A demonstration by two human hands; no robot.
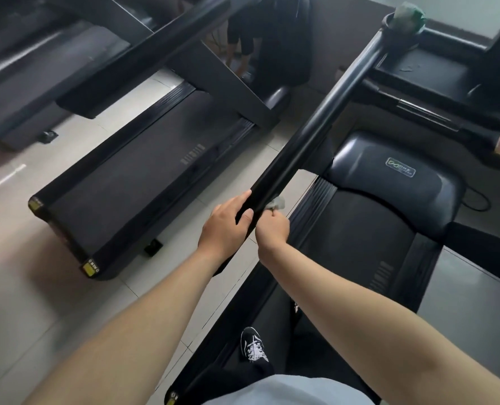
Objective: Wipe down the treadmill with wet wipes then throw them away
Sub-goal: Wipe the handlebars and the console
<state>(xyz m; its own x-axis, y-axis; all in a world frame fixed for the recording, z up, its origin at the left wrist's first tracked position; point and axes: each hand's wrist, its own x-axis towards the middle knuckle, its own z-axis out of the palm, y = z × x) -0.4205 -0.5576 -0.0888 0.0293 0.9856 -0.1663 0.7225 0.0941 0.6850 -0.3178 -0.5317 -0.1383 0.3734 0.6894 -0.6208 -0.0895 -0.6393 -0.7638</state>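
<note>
Left hand [228, 226] grips the handrail [316, 127], right hand [273, 229] pinches a wet wipe [278, 203]; the cup holder [387, 24] holds crumpled cloth [409, 14].

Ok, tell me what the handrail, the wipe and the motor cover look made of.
The handrail: black semi-gloss, probably painted metal or rubbery sleeve, given its long soft highlight. The wipe: pale, crumpled, likely nonwoven cloth. The motor cover: moulded dark plastic by its satin sheen and rounded edges.

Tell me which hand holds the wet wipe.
The right hand pinches the wet wipe against the handrail; the left hand grips it bare.
</note>
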